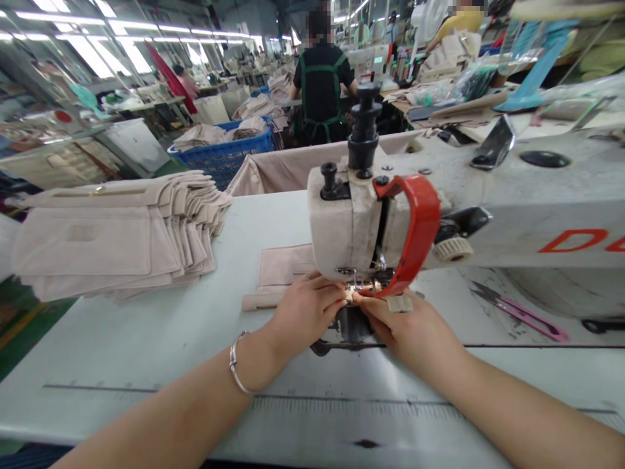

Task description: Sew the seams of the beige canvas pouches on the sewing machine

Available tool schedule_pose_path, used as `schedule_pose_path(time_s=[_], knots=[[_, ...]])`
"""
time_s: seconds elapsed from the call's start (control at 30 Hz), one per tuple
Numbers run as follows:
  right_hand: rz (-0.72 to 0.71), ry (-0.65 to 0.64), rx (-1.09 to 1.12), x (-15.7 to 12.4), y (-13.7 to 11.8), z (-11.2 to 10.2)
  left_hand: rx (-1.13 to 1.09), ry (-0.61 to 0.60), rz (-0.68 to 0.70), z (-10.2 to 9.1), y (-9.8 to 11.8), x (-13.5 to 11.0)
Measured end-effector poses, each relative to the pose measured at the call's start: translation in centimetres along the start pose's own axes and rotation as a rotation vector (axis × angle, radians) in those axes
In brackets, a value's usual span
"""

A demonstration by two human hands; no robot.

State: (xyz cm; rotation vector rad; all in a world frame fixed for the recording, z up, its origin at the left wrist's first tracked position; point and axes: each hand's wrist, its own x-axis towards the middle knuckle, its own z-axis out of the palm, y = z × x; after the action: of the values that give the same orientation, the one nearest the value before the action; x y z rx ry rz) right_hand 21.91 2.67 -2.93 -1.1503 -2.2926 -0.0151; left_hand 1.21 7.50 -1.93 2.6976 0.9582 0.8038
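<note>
A beige fabric piece (283, 266) lies flat on the table, its right part running under the head of the sewing machine (336, 225). My left hand (305, 306) rests on that fabric, fingertips pinched at its edge close to the needle. From the other side my right hand (413, 326) meets it, thumb and finger closed on the same small bit of fabric by the presser foot. A short beige tab (400, 303) shows over the right hand's fingers. The red guard (420, 228) arches just above them and hides part of the needle area.
A tall stack of beige fabric pieces (112, 234) sits at the table's left. Pink-handled thread snips (522, 312) lie on the right under the machine arm. Beyond the table stand a blue basket (229, 150) of fabric and a co-worker (322, 85) seen from behind.
</note>
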Motion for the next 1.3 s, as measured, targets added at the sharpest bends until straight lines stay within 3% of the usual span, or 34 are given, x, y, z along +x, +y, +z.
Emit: schedule_pose_path(time_s=[0.47, 0.9, 1.3], knots=[[0.013, 0.002, 0.018, 0.33, -0.06, 0.15, 0.002, 0.037, -0.038, 0.32, -0.05, 0.17], [0.049, -0.043, -0.001, 0.53, -0.38, -0.14, -0.006, -0.023, -0.122, 0.09, -0.01, 0.10], [0.048, -0.042, 0.016, 0.36, -0.70, 0.00, -0.039, -0.004, -0.054, 0.02, 0.35, -0.40]])
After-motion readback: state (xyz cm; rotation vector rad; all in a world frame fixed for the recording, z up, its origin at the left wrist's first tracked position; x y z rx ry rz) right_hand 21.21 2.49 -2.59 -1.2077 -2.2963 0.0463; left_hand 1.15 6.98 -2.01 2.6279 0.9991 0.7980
